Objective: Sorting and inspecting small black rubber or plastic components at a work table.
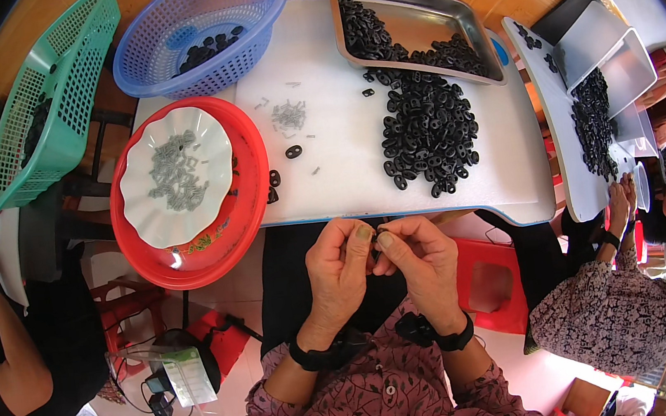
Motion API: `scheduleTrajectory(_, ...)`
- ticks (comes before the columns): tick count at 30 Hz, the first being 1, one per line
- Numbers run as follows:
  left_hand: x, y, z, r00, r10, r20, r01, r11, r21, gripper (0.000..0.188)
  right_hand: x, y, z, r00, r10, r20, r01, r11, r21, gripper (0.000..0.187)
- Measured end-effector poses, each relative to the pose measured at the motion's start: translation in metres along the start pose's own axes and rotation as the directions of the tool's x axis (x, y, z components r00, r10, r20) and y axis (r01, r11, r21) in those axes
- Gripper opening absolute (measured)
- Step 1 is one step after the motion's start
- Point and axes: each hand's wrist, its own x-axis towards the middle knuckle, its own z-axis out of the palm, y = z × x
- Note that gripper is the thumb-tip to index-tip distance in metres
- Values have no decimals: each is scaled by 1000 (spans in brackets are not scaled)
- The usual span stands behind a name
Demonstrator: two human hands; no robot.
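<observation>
In front of my body, just off the table's near edge, my left hand (pixel 336 270) and my right hand (pixel 423 263) meet with thumbs and fingers pinched together. Between their fingertips is a small black piece (pixel 377 238), mostly covered by the fingers. Beyond my hands to the right, a heap of small black two-holed pieces (pixel 428 134) lies on the white table (pixel 338 182). One loose black two-holed piece (pixel 294 152) rests left of the heap. Behind it are scattered small grey pins (pixel 288 115).
Left on the table, a white scalloped plate (pixel 213 144) of grey pins stands in a red basin (pixel 254 176). Behind are a blue basket (pixel 262 38) and a metal tray (pixel 409 11), both with black pieces. A green basket (pixel 76 81) stands far left. Co-workers sit on both sides.
</observation>
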Motion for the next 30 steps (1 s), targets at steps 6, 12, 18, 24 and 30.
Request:
scheduleTrajectory(6,-1,-1,2,988,148,-36,-137,966,219,16,-5,-2,1,1000,-30,-3,30,999,-37,12)
scheduleTrajectory(12,0,-2,6,959,284,-2,-268,910,316,15,-5,-5,1,996,-88,-26,85,991,-106,10)
scheduleTrajectory(18,-1,-1,5,997,68,28,-71,993,90,16,1,-7,-1,998,-44,-44,41,996,-73,8)
scheduleTrajectory(24,0,-3,2,996,89,22,-90,989,113,15,-1,-7,1,998,1,-57,-3,999,-42,9)
scheduleTrajectory(30,-1,-4,3,993,122,6,-121,970,209,14,-4,-4,1,999,-22,-41,20,999,-51,10)
